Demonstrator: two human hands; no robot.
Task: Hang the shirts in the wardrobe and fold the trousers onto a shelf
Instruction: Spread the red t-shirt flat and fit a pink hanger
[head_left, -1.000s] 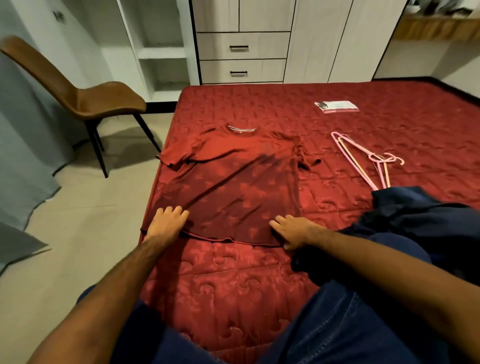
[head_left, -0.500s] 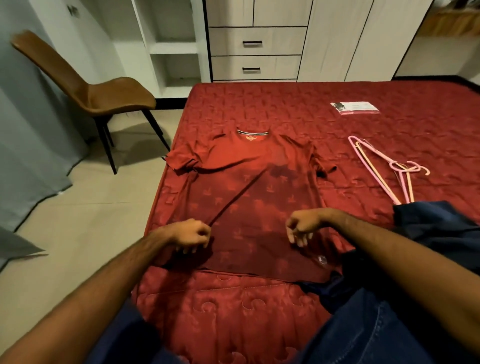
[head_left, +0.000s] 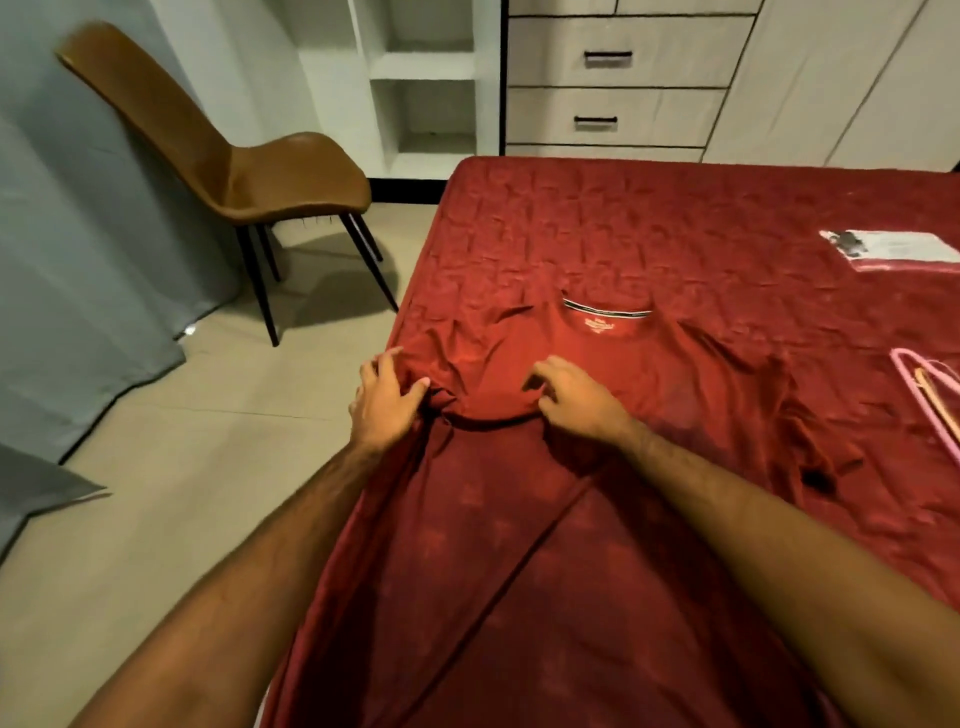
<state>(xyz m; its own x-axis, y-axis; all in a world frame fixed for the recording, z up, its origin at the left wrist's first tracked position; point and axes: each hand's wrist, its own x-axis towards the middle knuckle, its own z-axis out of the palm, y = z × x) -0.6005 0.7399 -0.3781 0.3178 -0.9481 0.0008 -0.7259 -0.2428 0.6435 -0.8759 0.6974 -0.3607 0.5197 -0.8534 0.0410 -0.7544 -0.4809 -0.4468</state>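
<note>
Left hand (head_left: 385, 402) reaching forward over the bed edge, fingers curled, thumb and fingers bunching the fabric of the red shirt (head_left: 597, 405) near its left sleeve. Right hand (head_left: 576, 402) just beside it, palm down, fingers bent and pinching a fold of the same shirt below the collar. Both forearms stretched out low over the shirt's lower half. Shirt lying face up on the red bed (head_left: 701, 218), collar pointing away. Pink hangers (head_left: 930, 400) at the right edge, a leaflet (head_left: 898, 248) farther up. Brown chair (head_left: 249, 161) on the floor to the left, drawers (head_left: 613, 83) behind the bed
</note>
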